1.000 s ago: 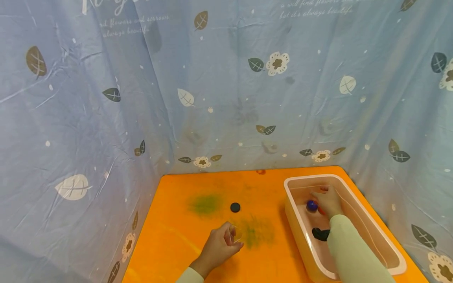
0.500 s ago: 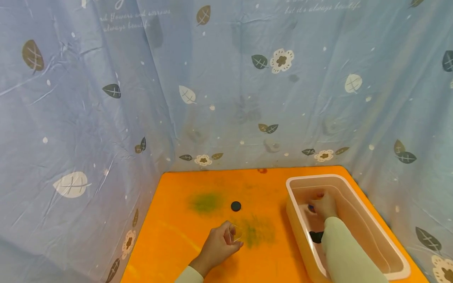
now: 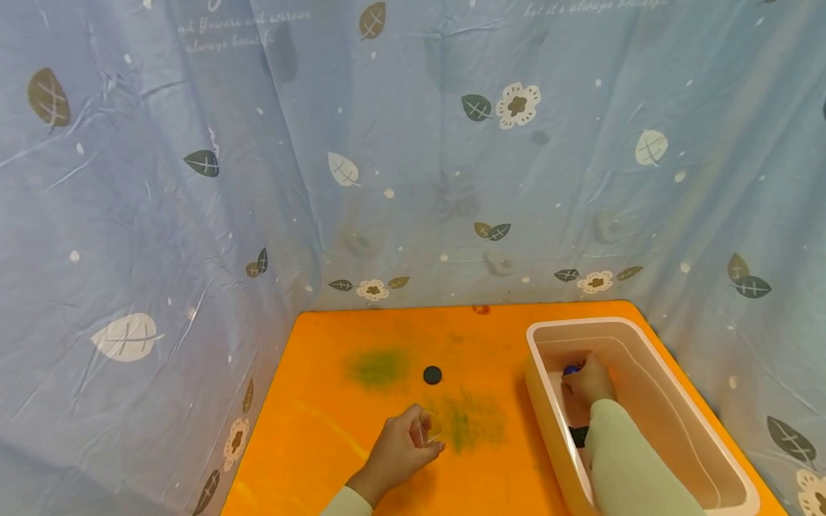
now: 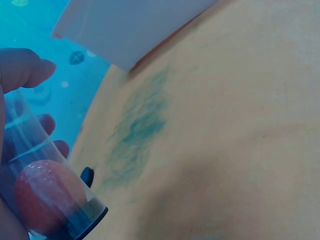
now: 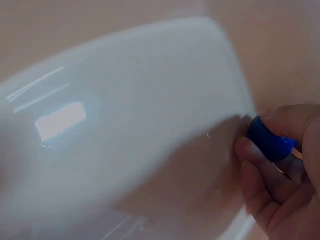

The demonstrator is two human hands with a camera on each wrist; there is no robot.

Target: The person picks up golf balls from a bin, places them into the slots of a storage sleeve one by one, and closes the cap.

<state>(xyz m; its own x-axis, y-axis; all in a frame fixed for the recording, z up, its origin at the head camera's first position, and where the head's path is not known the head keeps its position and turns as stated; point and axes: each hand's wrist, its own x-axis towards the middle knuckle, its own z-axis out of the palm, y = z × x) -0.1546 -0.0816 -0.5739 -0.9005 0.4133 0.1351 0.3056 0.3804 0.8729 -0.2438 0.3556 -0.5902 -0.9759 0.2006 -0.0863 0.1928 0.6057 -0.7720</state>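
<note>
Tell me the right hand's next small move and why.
Probably lift the blue ball out of the bin toward the clear tube: the right hand pinches it low inside, and the left hand holds the tube on the table.

One tub (image 3: 665, 362), two balls (image 5: 270, 140), one cap (image 3: 432, 374)

Right hand (image 5: 280, 175) pinches blue ball (image 5: 269, 140) inside tub (image 5: 125, 125).
</note>
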